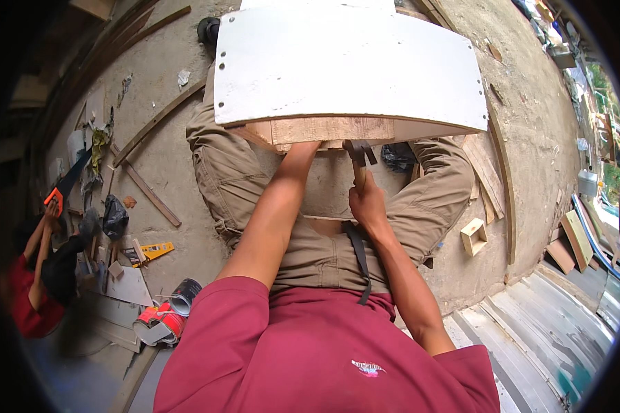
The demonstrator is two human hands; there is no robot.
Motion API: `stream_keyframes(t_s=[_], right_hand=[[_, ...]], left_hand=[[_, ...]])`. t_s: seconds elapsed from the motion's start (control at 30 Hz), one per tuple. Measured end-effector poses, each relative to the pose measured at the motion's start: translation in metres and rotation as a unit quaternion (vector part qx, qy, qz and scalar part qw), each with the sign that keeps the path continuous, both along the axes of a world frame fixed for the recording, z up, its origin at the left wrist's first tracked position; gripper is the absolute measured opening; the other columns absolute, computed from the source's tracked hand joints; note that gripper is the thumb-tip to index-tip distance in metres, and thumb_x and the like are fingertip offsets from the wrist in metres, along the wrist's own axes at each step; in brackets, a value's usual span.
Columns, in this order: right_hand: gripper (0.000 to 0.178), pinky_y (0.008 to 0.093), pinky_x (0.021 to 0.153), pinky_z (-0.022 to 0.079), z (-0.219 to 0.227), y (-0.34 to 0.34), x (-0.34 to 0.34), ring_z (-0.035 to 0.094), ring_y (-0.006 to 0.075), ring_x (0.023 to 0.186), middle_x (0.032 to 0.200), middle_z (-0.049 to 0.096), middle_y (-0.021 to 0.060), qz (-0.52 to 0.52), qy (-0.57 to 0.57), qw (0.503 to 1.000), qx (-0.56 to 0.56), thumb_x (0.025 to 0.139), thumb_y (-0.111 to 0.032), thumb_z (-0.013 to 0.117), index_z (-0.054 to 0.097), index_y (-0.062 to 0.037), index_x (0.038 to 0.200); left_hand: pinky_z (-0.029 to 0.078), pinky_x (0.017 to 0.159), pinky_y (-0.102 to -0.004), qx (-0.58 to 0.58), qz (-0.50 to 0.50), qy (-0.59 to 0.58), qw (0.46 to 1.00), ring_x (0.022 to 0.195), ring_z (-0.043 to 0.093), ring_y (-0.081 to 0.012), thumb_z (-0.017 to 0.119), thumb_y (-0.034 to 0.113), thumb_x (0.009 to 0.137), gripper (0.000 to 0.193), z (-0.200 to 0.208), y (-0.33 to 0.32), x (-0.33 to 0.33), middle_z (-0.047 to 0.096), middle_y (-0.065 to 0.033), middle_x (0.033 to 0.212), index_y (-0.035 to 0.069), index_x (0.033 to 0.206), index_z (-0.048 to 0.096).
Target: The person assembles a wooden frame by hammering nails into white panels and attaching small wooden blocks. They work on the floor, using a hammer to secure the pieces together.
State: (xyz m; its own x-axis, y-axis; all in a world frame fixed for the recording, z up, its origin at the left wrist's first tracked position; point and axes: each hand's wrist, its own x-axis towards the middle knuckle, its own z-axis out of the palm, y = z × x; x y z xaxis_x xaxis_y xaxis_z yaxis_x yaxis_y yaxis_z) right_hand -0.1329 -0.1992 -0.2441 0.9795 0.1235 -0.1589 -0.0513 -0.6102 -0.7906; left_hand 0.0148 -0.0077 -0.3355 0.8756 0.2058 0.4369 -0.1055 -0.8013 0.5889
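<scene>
A white-topped wooden box or cabinet (351, 65) rests across my lap, with raw wood on its near side and dark fastener heads along its edges. My right hand (367, 201) is closed around the handle of a claw hammer (357, 148). The hammer's head is up against the lower near edge of the box. My left forearm (282, 196) reaches under that same edge, and the box hides the hand and its fingers. Both my legs (234, 165) are spread around the box.
At far left, another person's hand grips a handsaw (56, 199) with an orange handle. Paint cans (184, 296), a yellow tool (148, 253) and wood strips (148, 186) lie left. A small wooden frame (473, 237), a long batten (503, 179) and metal sheets (551, 337) are right.
</scene>
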Motion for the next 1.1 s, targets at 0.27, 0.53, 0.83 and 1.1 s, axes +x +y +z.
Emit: stream_keyframes(t_s=[0.27, 0.53, 0.83, 1.1], right_hand=[[0.025, 0.0529, 0.059, 0.047, 0.001, 0.001, 0.002, 0.062, 0.0522, 0.074, 0.077, 0.062, 0.0292, 0.009, 0.006, 1.000, -0.009, 0.087, 0.000, 0.057, 0.053, 0.0006, 0.112], [0.021, 0.0525, 0.062, 0.049, -0.002, 0.004, -0.003, 0.063, 0.0527, 0.078, 0.075, 0.062, 0.0299, 0.001, 0.032, 0.998, -0.049, 0.085, 0.000, 0.057, 0.053, 0.0011, 0.106], [0.022, 0.0480, 0.063, 0.049, 0.004, 0.001, 0.000, 0.064, 0.0489, 0.075, 0.077, 0.062, 0.0266, -0.016, 0.014, 0.999, 0.025, 0.086, -0.001, 0.057, 0.057, 0.0017, 0.107], [0.039, 0.0511, 0.061, 0.049, -0.011, -0.004, 0.009, 0.064, 0.0516, 0.078, 0.079, 0.063, 0.0297, -0.023, -0.027, 0.999, -0.011, 0.084, -0.001, 0.058, 0.054, 0.0025, 0.123]], left_hand=[[0.053, 0.086, -0.0443, 0.003, -0.002, 0.007, 1.000, 0.097, 0.068, -0.0340, 0.057, 0.035, 0.099, 0.033, 0.001, 0.000, -0.001, 0.073, -0.0147, 0.098, 0.008, 0.108, 0.073], [0.053, 0.086, -0.0443, 0.010, -0.001, 0.012, 1.000, 0.097, 0.068, -0.0339, 0.057, 0.035, 0.099, 0.033, -0.001, 0.002, 0.000, 0.073, -0.0148, 0.098, 0.008, 0.108, 0.072], [0.053, 0.086, -0.0442, 0.008, -0.005, 0.010, 1.000, 0.098, 0.068, -0.0337, 0.056, 0.036, 0.099, 0.034, 0.003, -0.002, -0.001, 0.073, -0.0150, 0.099, 0.008, 0.109, 0.072], [0.053, 0.086, -0.0441, 0.001, -0.004, 0.003, 1.000, 0.098, 0.068, -0.0336, 0.056, 0.037, 0.099, 0.035, 0.005, -0.003, 0.006, 0.073, -0.0151, 0.099, 0.008, 0.109, 0.072]])
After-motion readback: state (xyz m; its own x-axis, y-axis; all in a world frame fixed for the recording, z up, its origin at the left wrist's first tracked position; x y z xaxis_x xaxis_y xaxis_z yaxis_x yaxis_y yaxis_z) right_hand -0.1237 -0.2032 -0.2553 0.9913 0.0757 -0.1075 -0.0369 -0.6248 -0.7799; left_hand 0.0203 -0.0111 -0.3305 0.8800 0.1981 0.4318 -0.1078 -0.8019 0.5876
